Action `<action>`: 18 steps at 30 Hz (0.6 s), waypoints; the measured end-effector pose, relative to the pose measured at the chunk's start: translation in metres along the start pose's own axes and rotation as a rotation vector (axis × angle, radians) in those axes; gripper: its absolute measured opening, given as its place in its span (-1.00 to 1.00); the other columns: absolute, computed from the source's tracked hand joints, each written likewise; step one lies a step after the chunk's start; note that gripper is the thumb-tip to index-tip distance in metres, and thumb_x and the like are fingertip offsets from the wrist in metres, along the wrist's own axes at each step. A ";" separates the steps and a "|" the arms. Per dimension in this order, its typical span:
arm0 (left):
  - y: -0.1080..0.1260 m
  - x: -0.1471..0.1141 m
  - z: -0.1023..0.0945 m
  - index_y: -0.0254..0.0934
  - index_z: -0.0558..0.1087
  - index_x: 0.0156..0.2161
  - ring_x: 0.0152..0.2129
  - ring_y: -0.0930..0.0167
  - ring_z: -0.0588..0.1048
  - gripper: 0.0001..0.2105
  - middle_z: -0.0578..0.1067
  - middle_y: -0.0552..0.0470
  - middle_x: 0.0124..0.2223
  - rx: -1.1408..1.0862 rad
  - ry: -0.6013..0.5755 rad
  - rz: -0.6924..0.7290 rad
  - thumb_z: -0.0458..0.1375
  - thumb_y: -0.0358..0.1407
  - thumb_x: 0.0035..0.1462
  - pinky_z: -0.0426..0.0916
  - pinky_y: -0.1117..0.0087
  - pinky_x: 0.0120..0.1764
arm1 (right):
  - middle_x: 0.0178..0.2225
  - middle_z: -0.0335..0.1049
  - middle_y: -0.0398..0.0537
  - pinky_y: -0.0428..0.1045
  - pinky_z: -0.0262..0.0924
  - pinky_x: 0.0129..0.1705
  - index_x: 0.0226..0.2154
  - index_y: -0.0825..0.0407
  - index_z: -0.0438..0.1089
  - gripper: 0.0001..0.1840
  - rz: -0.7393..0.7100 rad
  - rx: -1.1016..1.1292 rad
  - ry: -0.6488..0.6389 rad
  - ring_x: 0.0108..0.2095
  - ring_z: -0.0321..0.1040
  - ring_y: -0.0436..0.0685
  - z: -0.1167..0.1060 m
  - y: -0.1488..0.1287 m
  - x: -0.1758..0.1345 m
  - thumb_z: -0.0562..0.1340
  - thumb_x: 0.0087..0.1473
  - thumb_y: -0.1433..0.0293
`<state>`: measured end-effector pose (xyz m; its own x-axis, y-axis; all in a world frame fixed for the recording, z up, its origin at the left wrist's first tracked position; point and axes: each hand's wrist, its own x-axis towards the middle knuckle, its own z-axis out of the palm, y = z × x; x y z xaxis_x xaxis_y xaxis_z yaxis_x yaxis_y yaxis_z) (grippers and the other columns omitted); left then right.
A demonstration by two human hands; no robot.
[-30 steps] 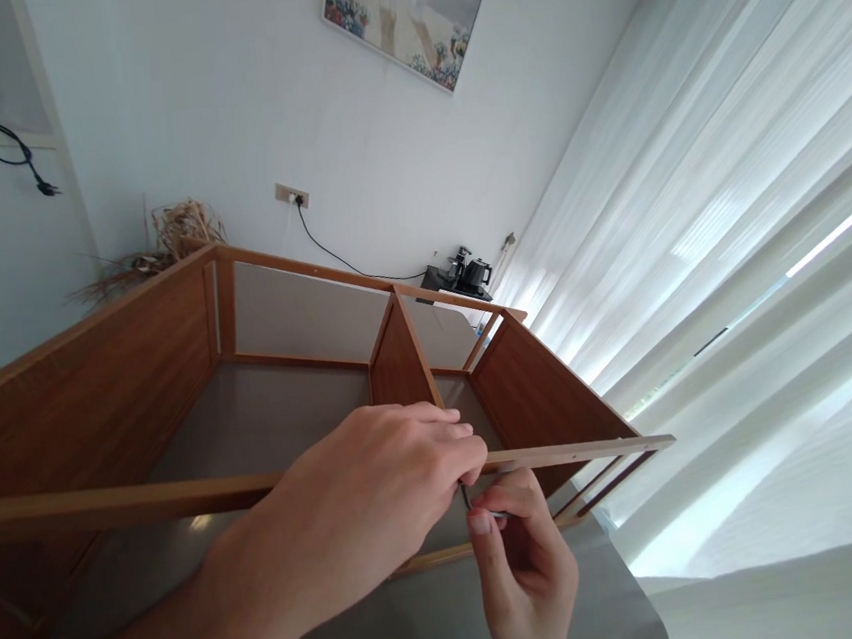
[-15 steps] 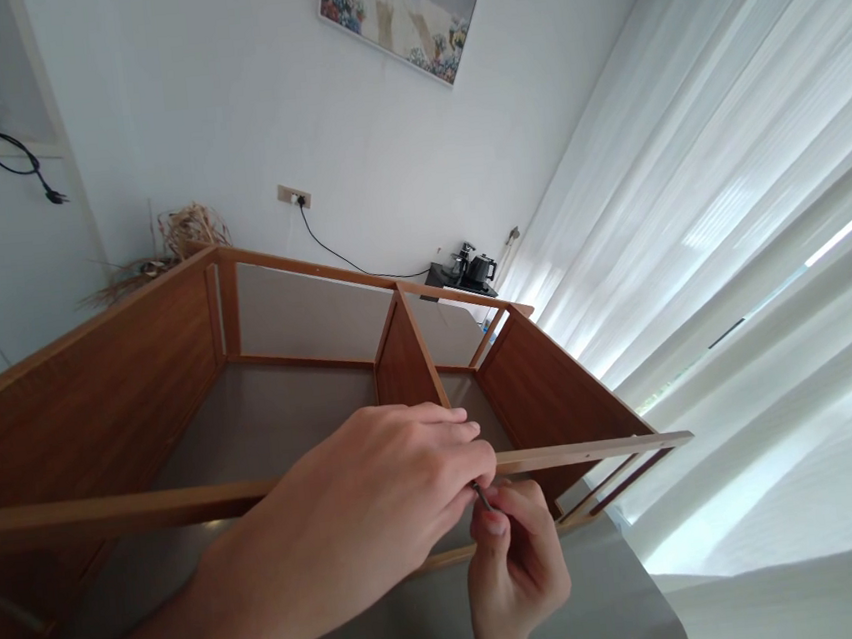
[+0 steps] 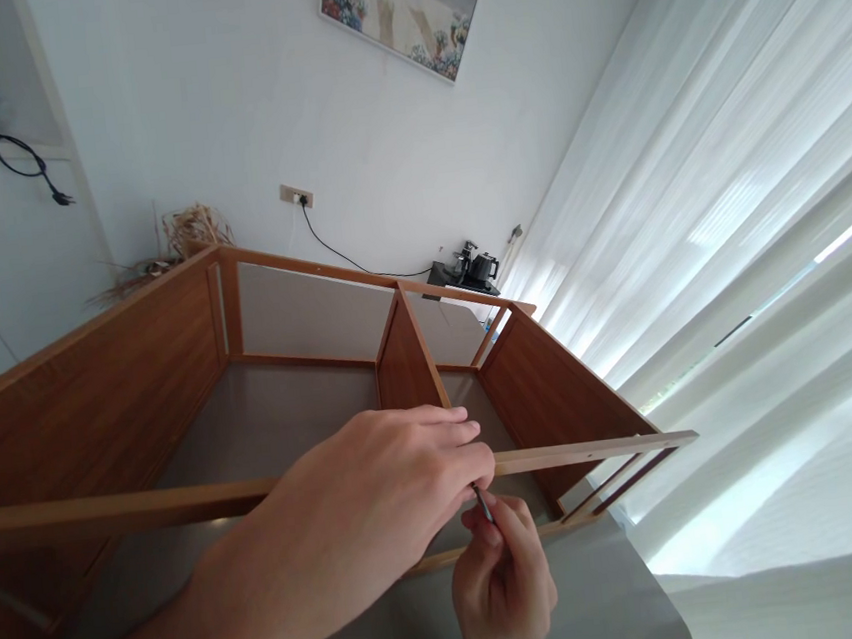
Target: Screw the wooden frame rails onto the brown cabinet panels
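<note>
A wooden furniture frame with a middle divider panel lies across the grey table. My left hand is closed over the frame's near rail, where the divider meets it. Its fingers curl over the rail and hide the joint. Just below, my right hand pinches a thin metal rod, like a hex key, between thumb and forefinger. The rod's upper end goes in under my left fingers, so its tip is hidden.
The frame's side panels stand at left and right. Beneath is the grey table, its rounded corner at lower right. A black kettle sits behind the frame. White curtains hang on the right.
My right hand has turned and shifted a little left and down around the rod, showing more of it. My left hand stays on the rail.
</note>
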<state>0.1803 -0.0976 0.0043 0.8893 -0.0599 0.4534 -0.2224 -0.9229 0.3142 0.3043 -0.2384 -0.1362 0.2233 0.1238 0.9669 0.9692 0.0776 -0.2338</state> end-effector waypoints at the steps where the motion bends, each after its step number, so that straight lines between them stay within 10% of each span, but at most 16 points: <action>1: -0.001 0.000 0.001 -0.13 0.42 -0.25 0.04 0.36 0.57 -0.87 0.62 0.23 -0.02 -0.001 -0.003 -0.006 0.19 -0.35 0.40 0.41 0.26 0.17 | -0.30 0.50 -0.02 -0.06 0.42 -0.35 0.04 0.13 0.44 -0.74 -0.011 -0.009 0.010 -0.33 0.47 0.01 0.001 -0.001 -0.001 0.22 0.32 0.56; 18: 0.001 0.003 -0.001 -0.17 0.43 -0.25 0.12 0.32 0.54 -0.85 0.62 0.18 0.02 -0.012 -0.030 -0.013 0.16 -0.31 0.43 0.37 0.27 0.21 | -0.33 0.43 -0.05 0.00 0.39 -0.36 0.09 0.02 0.38 -0.70 0.019 -0.070 0.116 -0.34 0.39 0.05 0.014 -0.008 0.004 0.12 0.39 0.54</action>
<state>0.1820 -0.0982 0.0068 0.9035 -0.0595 0.4244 -0.2154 -0.9191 0.3298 0.2962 -0.2248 -0.1324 0.2479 0.0086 0.9687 0.9687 0.0069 -0.2480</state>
